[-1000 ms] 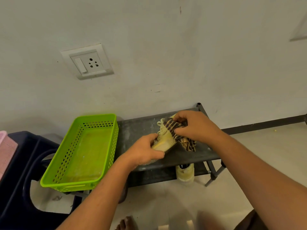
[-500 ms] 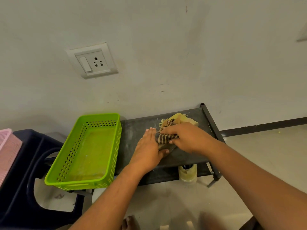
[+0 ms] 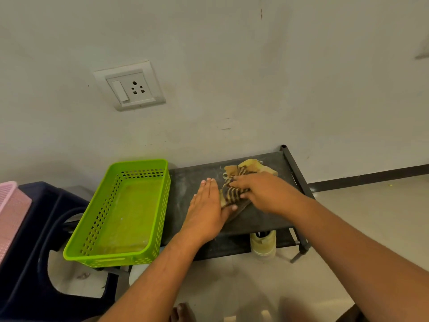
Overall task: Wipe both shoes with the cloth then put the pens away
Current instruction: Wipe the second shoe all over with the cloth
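One shoe point(image 3: 251, 165) diagonal, cloth point(image 3: 232, 194) across it

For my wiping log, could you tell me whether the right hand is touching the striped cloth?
Touching. The head view shows the right hand gripping the striped cloth, fingers laid directly over it.

The brown-and-tan striped cloth point(image 3: 233, 194) lies bunched on the dark surface point(image 3: 185, 182) against a pale yellow shoe point(image 3: 254, 166) near its far right corner, while a second pale shoe point(image 3: 263, 247) stands underneath.
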